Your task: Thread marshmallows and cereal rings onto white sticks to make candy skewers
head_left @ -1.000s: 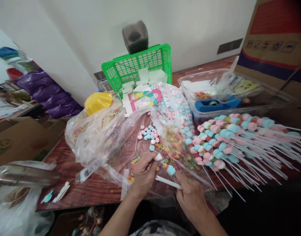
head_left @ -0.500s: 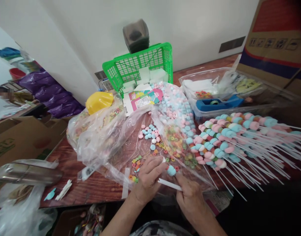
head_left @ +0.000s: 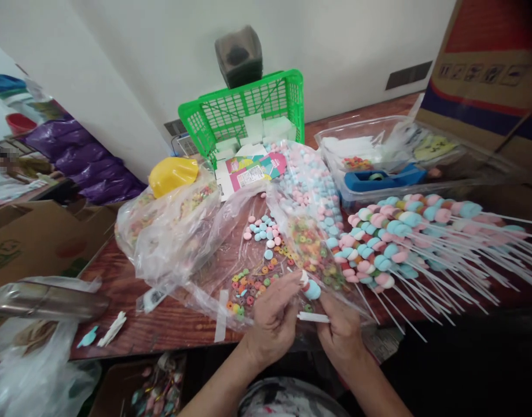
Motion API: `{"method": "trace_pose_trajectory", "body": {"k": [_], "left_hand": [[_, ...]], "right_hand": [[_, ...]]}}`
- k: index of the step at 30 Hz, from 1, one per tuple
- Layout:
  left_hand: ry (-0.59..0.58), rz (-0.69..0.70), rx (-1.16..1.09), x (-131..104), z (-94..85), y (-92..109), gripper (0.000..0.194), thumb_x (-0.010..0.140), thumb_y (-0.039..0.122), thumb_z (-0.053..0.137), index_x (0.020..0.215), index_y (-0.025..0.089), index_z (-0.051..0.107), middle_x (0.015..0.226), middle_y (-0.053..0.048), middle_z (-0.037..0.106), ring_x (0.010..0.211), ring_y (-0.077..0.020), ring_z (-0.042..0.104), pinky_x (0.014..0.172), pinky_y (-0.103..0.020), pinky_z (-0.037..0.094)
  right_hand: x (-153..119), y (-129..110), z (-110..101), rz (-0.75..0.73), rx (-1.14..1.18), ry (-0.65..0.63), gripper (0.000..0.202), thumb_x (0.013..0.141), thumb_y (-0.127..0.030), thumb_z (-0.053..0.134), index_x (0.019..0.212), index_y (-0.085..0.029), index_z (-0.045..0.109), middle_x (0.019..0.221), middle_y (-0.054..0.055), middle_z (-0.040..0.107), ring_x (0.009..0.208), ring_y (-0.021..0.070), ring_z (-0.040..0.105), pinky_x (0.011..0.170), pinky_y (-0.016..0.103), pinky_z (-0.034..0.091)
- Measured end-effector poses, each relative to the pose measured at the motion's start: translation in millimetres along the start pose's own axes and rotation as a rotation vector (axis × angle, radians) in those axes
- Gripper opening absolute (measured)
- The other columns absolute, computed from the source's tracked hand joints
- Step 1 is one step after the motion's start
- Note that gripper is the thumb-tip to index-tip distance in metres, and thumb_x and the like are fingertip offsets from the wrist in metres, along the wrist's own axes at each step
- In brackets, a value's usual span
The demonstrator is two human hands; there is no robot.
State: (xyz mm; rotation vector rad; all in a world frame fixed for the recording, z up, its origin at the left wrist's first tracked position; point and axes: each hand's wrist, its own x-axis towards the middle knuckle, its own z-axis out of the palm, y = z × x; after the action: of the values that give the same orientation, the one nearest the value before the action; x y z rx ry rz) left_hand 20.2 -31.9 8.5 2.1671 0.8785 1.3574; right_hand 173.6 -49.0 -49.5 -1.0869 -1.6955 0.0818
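My left hand [head_left: 274,310] is closed near the table's front edge, its fingertips at the white end of a short row of sweets. A blue marshmallow [head_left: 312,289] shows between my hands, with a small orange-red piece beside it. My right hand [head_left: 341,321] pinches the stick that carries these sweets, and a white stick bundle [head_left: 313,317] also sticks out from it toward my left hand. Ring-shaped cereal pieces [head_left: 250,289] lie just beyond my left hand. Pink and blue marshmallows [head_left: 266,229] are scattered behind them on clear plastic.
Finished marshmallow skewers [head_left: 391,237] are piled at right. Behind them stands a clear tub [head_left: 370,130] with a blue tape dispenser [head_left: 385,178]. A green basket [head_left: 244,107], filled plastic bags [head_left: 174,231] and a steel flask [head_left: 52,301] stand around. Part of a person shows far left.
Both hands have shifted right. More of the white end and the orange-red piece now shows beside the blue marshmallow. The view has moved slightly.
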Motion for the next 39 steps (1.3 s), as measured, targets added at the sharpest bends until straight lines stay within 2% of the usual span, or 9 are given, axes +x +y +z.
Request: {"method": "trace_pose_trajectory", "body": {"k": [4, 6, 10, 16, 20, 23, 25, 32, 39], "left_hand": [[0.138, 0.065, 0.05, 8.1, -18.6, 0.5, 0.056, 0.078, 0.002, 0.06, 0.125, 0.032, 0.057, 0.123, -0.008, 0.064, 0.117, -0.0259, 0.058, 0.1, -0.051, 0.044], [0.161, -0.02, 0.047, 12.2, -24.9, 0.8, 0.053, 0.079, 0.005, 0.062, 0.124, 0.032, 0.059, 0.123, -0.007, 0.065, 0.115, -0.0258, 0.059, 0.1, -0.049, 0.044], [0.004, -0.233, -0.115, 16.0, -19.1, 4.3, 0.037, 0.085, 0.012, 0.058, 0.118, 0.028, 0.064, 0.121, -0.007, 0.066, 0.111, -0.0235, 0.062, 0.098, -0.042, 0.048], [-0.109, -0.17, -0.121, 10.1, 5.5, 6.9, 0.04, 0.088, 0.009, 0.052, 0.121, 0.029, 0.062, 0.121, -0.007, 0.065, 0.118, -0.021, 0.058, 0.1, -0.039, 0.047], [-0.067, -0.196, 0.011, 7.3, -5.2, -11.4, 0.049, 0.087, 0.014, 0.054, 0.134, 0.026, 0.05, 0.134, -0.011, 0.056, 0.117, -0.0229, 0.058, 0.096, -0.039, 0.048], [0.052, -0.338, 0.152, 10.5, -31.0, -38.7, 0.038, 0.086, 0.019, 0.057, 0.123, 0.024, 0.061, 0.113, -0.009, 0.069, 0.097, -0.022, 0.066, 0.087, -0.037, 0.051], [0.007, -0.397, 0.246, 15.0, -47.9, -56.9, 0.023, 0.085, 0.02, 0.057, 0.103, 0.021, 0.071, 0.093, -0.007, 0.074, 0.082, -0.0208, 0.067, 0.077, -0.034, 0.052], [-0.414, -0.41, 0.593, 26.0, -54.1, -79.6, 0.019, 0.084, 0.016, 0.055, 0.085, 0.017, 0.073, 0.081, -0.008, 0.068, 0.078, -0.0202, 0.06, 0.072, -0.031, 0.046], [-0.321, -0.336, 0.536, 21.6, -54.7, -77.7, 0.013, 0.081, 0.013, 0.057, 0.074, 0.016, 0.068, 0.074, -0.005, 0.067, 0.075, -0.0178, 0.059, 0.072, -0.029, 0.043]], "right_hand": [[2.5, 2.1, -1.7, 0.082, 0.013, -0.063, 0.047, 0.079, -0.004, 0.04, 0.119, -0.019, 0.06, 0.091, 0.006, 0.072, 0.086, 0.0204, 0.069, 0.08, 0.036, 0.057], [1.1, 2.4, -0.4, 0.111, 0.008, -0.069, 0.043, 0.081, -0.005, 0.041, 0.116, -0.019, 0.063, 0.086, 0.006, 0.072, 0.084, 0.0208, 0.069, 0.08, 0.037, 0.057], [-0.7, 1.7, 2.1, 0.051, 0.066, -0.062, 0.046, 0.08, -0.003, 0.041, 0.118, -0.019, 0.061, 0.094, 0.007, 0.072, 0.088, 0.021, 0.069, 0.079, 0.035, 0.057], [-2.1, 4.8, 2.6, 0.052, 0.165, 0.006, 0.043, 0.082, -0.004, 0.044, 0.119, -0.02, 0.061, 0.1, 0.006, 0.072, 0.088, 0.0192, 0.069, 0.077, 0.032, 0.057], [-4.7, 10.0, 1.9, 0.275, 0.183, 0.084, 0.024, 0.085, -0.013, 0.051, 0.101, -0.018, 0.068, 0.073, 0.002, 0.069, 0.062, 0.0152, 0.063, 0.059, 0.025, 0.053], [-0.9, 10.7, 0.0, 0.535, 0.278, 0.17, 0.015, 0.088, -0.024, 0.054, 0.089, -0.017, 0.067, 0.053, -0.004, 0.051, 0.045, 0.0106, 0.047, 0.045, 0.021, 0.042], [3.2, 9.3, -1.2, 0.632, 0.337, 0.195, 0.018, 0.089, -0.029, 0.054, 0.081, -0.017, 0.064, 0.051, -0.006, 0.046, 0.043, 0.0094, 0.043, 0.044, 0.021, 0.039], [-1.7, 14.7, 3.2, 0.505, 0.222, 0.058, 0.024, 0.086, -0.027, 0.054, 0.065, -0.018, 0.058, 0.052, -0.005, 0.049, 0.047, 0.0103, 0.046, 0.049, 0.022, 0.039], [-8.4, 19.5, 6.0, 0.454, 0.196, 0.044, 0.014, 0.084, -0.02, 0.052, 0.084, -0.017, 0.065, 0.056, -0.004, 0.056, 0.049, 0.0117, 0.052, 0.05, 0.021, 0.044]]}}
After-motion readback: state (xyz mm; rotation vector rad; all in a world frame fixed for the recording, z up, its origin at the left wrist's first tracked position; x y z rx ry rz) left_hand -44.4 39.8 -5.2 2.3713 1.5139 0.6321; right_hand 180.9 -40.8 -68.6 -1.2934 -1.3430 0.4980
